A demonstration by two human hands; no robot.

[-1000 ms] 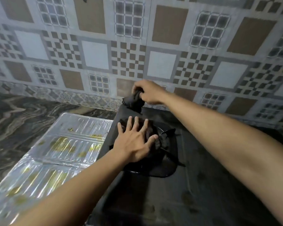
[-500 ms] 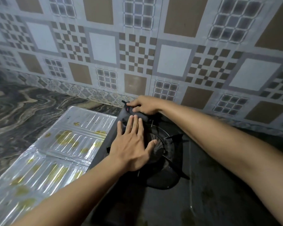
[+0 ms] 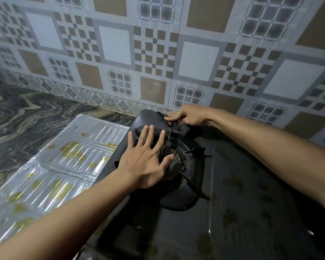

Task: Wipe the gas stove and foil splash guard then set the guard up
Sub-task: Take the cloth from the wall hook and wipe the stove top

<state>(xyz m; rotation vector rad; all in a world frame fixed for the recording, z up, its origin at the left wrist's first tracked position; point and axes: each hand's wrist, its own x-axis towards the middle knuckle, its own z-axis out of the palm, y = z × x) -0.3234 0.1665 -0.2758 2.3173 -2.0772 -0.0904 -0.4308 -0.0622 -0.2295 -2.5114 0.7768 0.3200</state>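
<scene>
- The gas stove (image 3: pixel 233 212) is a black, glossy-topped unit that sits on the countertop (image 3: pixel 26 119) with its far edge close to the tiled wall (image 3: pixel 158 53). It fills the lower middle and right of the view.
- Dull brownish blotches (image 3: pixel 233 182) are scattered over the stove's glass top to the right of the burner, with more toward the near edge.
- The burner (image 3: pixel 184 164) is at the far left of the stove, in a round dark recess. Thin black pan-support prongs (image 3: pixel 193 150) reach outward from it.
- The foil splash guard (image 3: pixel 73 162) lies flat on the countertop just beside the stove's left edge. It is unfolded into ribbed silver panels that run from the far side toward the near left corner.
- Yellow-brown grease patches dot the guard, thickest on the panel nearest the burner. A few small dark specks show near its far edge.
- The left hand (image 3: pixel 144 162) lies palm down over the left side of the burner. Its fingers are straight and spread and grasp nothing.
- The right hand (image 3: pixel 188 117) is at the stove's far left corner, close to the wall. Its curled fingers pinch a dark cloth (image 3: pixel 182 129).
- The cloth is bunched on the stove top just beyond the burner, and a small red patch shows in its folds.
- The countertop is dark stone with swirling pale veins.
- The wall has square tiles in brown, white, checker and grid patterns, above a floral border strip at counter level.
</scene>
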